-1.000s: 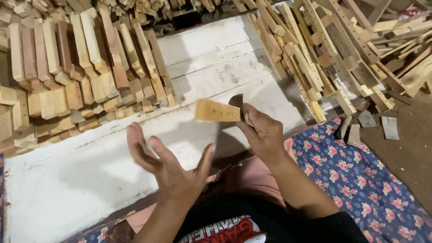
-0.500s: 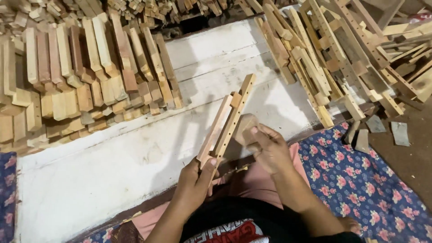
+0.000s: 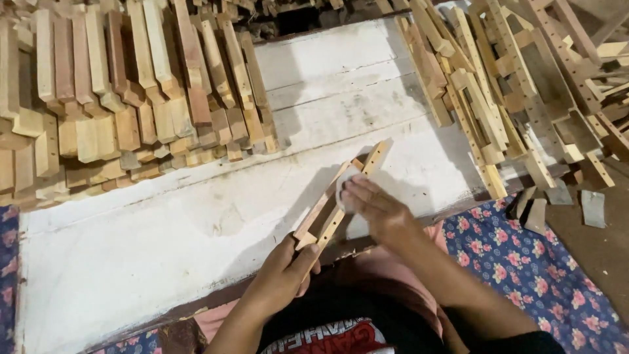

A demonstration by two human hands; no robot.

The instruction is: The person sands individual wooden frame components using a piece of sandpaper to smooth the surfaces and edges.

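Observation:
My left hand [image 3: 286, 269] grips the near end of a narrow wooden frame [image 3: 373, 159] made of two parallel slats with holes, joined by a small block. The frame slants up and to the right over the white board [image 3: 164, 223]. My right hand [image 3: 375, 208] presses a small pale piece of sandpaper [image 3: 342, 187] against the middle of the frame, fingers lying across both slats.
Rows of short cut wooden pieces [image 3: 118, 105] are stacked at the left. A heap of similar slatted frames [image 3: 498, 85] leans at the right. A blue flowered cloth [image 3: 544, 275] lies at the lower right, with small scraps [image 3: 593, 206] on the brown floor beside it.
A second ago my right hand held the frame and my left was open. My left hand has since taken its near end, and my right hand has come down onto the slats with the sandpaper.

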